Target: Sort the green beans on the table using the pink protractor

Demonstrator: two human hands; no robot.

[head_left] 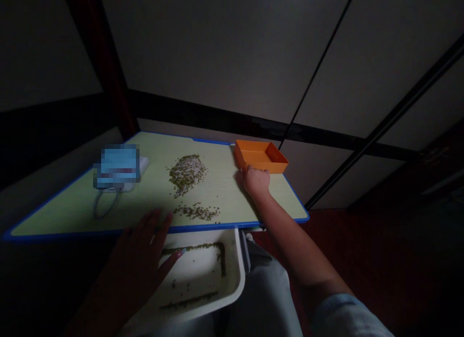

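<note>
My right hand (pixel 256 180) reaches to the near left corner of an orange open-topped box (pixel 277 168). Its fingers are curled closed against the box wall at the rim, and the fingertips are partly hidden. My left hand (pixel 145 252) lies in shadow at the near table edge, with fingers apart and nothing held. Its thumb extends over a white tray (pixel 239 279) below the table edge. Small greenish grains lie inside the tray along its sides. On the table, a larger pile of grains (pixel 186 174) and a smaller scattered strip of grains (pixel 197 212) lie between my hands.
The pale yellow-green table (pixel 224 197) has a blue rim. A blurred-out blue object (pixel 118 165) with a cord loop stands on its left side. Dark-banded pale panels (pixel 217 51) rise behind the table. My leg (pixel 268 288) is beside the tray.
</note>
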